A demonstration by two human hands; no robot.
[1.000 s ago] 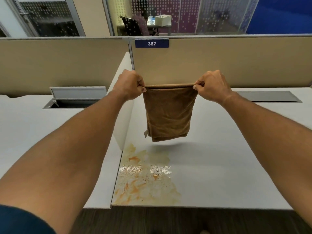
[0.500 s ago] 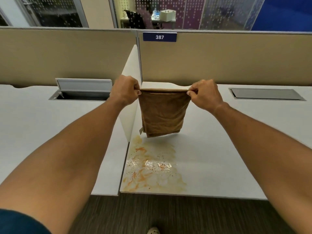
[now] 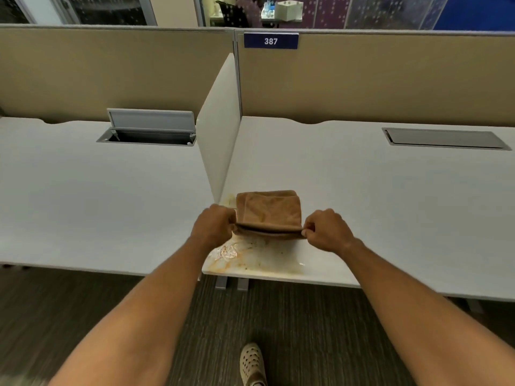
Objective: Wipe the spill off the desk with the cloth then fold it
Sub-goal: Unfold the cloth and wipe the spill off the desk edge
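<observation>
A folded brown cloth [image 3: 269,210] lies on the white desk [image 3: 362,196] near its front left corner, covering the far part of an orange-brown spill [image 3: 250,257]. My left hand [image 3: 213,225] pinches the cloth's near left corner. My right hand [image 3: 324,229] pinches its near right corner. The near edge is lifted a little off the desk, with folded layers showing. Wet orange streaks and glare spread from under the cloth to the desk's front edge.
A white divider panel [image 3: 220,129] stands just left of the cloth, between this desk and the neighbouring desk [image 3: 97,196]. A beige partition [image 3: 362,79] closes the back. A shut cable hatch [image 3: 446,138] sits at the far right, an open cable hatch [image 3: 150,129] on the left. My shoe [image 3: 252,363] is on the floor.
The cloth hung in the air from both hands; now it has come down onto the desk over the spill's far part. Both hands dropped toward the front edge, and the view pulled back.
</observation>
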